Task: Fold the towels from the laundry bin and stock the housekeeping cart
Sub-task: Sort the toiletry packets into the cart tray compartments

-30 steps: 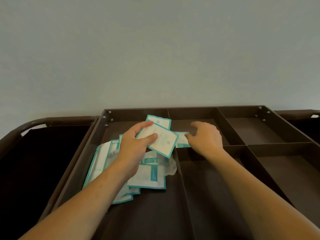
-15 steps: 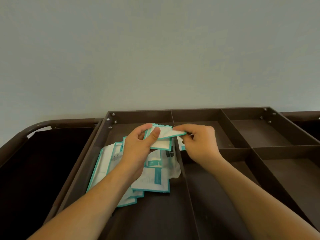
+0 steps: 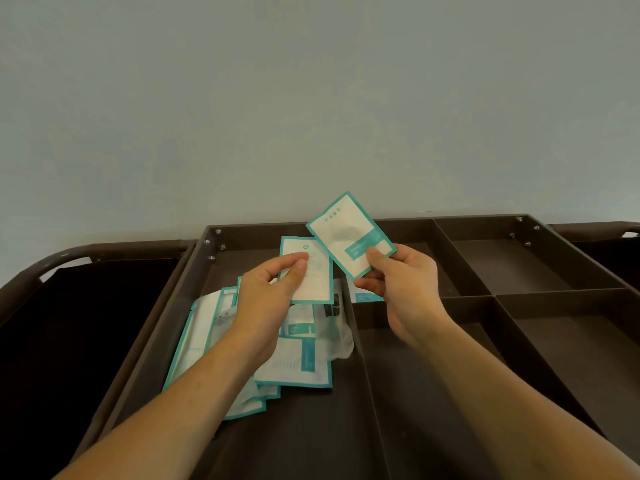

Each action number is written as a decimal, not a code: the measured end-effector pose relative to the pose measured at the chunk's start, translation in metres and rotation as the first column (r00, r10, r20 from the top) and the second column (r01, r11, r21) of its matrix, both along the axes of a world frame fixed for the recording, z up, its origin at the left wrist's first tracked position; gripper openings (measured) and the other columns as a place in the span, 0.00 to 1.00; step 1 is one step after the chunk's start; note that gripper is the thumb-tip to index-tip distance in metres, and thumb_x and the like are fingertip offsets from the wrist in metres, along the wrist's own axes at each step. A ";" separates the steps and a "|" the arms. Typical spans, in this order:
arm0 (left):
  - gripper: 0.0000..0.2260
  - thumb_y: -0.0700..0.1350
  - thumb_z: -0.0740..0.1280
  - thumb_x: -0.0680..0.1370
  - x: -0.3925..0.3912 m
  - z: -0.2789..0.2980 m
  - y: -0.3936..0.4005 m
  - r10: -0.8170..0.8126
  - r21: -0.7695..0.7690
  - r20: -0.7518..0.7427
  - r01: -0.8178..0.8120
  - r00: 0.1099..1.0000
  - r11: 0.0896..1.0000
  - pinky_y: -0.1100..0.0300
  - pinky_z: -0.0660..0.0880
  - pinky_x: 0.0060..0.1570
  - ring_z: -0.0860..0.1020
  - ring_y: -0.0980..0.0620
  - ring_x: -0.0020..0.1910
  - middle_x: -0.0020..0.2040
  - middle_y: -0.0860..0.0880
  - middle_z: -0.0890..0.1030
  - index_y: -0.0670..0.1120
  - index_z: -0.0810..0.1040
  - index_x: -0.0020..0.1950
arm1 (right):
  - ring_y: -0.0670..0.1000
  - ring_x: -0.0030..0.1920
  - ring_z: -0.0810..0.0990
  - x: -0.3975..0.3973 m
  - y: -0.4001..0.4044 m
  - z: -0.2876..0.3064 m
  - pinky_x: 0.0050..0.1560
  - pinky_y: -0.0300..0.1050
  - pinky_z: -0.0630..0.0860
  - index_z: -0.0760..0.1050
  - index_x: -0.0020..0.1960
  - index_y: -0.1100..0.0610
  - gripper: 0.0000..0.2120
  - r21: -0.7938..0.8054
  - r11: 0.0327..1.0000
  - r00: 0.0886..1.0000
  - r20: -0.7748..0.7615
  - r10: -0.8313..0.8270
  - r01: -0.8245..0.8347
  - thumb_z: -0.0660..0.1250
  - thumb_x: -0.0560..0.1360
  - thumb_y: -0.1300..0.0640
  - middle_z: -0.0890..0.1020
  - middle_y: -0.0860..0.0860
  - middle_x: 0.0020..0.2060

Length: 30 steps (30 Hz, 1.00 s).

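1. Pinching one teal-edged sachet [image 3: 350, 234] between thumb and curled fingers, the right hand [image 3: 405, 282] holds it tilted above the tray's back wall, just right of the frame's centre.
2. Gripping a second sachet [image 3: 308, 271] by its left edge, thumb on its face, the left hand [image 3: 266, 299] holds it just left of the first; the two packets sit close, and I cannot tell whether they touch.
3. Below the left hand, a loose pile of sachets [image 3: 294, 362] lies unsorted in the left compartment of the cart's top tray [image 3: 485, 221].
4. One more packet [image 3: 367, 296] peeks out under the right hand, in the middle back compartment, just past the divider [image 3: 356, 341].
5. The compartments at the right of the frame show nothing in them.
6. No towels and no laundry bin show anywhere, so the folding part cannot be judged.
7. By my reading, stocking is at an early stage: sachets are being sorted one by one, with most of the pile left.
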<state>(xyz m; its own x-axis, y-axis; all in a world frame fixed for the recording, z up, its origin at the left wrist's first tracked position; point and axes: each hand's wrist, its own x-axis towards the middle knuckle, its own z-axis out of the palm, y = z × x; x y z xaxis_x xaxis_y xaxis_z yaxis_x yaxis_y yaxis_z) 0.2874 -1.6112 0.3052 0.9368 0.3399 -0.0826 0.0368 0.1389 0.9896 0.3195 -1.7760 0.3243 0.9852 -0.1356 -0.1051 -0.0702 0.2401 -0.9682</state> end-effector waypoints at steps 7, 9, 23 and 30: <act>0.16 0.37 0.71 0.79 0.003 -0.004 0.002 -0.081 -0.001 -0.020 0.081 0.997 0.997 0.56 0.84 0.43 0.85 0.52 0.47 0.57 0.61 0.77 0.60 0.85 0.56 | 0.50 0.42 0.87 0.020 -0.021 -0.006 0.35 0.41 0.83 0.74 0.59 0.51 0.09 -0.301 0.928 0.975 0.061 -0.213 0.221 0.68 0.80 0.60 0.81 0.50 0.57; 0.19 0.35 0.71 0.78 0.004 -0.007 -0.001 -0.091 0.033 -0.013 0.092 0.996 0.995 0.59 0.83 0.41 0.83 0.50 0.53 0.59 0.60 0.76 0.60 0.84 0.57 | 0.52 0.49 0.84 0.031 -0.031 -0.013 0.38 0.46 0.85 0.70 0.61 0.50 0.15 -0.472 0.851 0.971 0.051 -0.234 0.230 0.69 0.79 0.63 0.78 0.53 0.63; 0.33 0.27 0.67 0.77 0.005 -0.008 -0.005 -0.183 -0.012 0.077 0.185 0.980 0.983 0.50 0.84 0.50 0.81 0.49 0.61 0.66 0.57 0.78 0.61 0.74 0.70 | 0.47 0.76 0.62 0.026 -0.025 -0.011 0.72 0.46 0.68 0.68 0.75 0.40 0.30 -0.928 0.361 0.863 0.256 0.436 0.093 0.71 0.77 0.57 0.64 0.43 0.77; 0.16 0.49 0.62 0.83 0.004 0.002 -0.004 -0.220 -0.241 0.106 0.240 0.970 0.940 0.53 0.82 0.40 0.82 0.44 0.41 0.48 0.42 0.83 0.42 0.81 0.62 | 0.49 0.51 0.85 0.019 -0.015 -0.007 0.45 0.48 0.84 0.83 0.50 0.52 0.04 -0.583 0.807 0.872 0.438 0.220 0.090 0.70 0.79 0.55 0.86 0.48 0.50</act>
<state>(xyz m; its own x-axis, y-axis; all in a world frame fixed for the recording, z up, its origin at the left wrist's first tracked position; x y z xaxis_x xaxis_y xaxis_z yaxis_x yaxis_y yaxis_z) 0.2914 -1.6147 0.3074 0.9938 0.0920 -0.0624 0.0230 0.3788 0.9252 0.3383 -1.7911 0.3174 0.8970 0.0492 0.4392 0.4271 -0.3519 -0.8329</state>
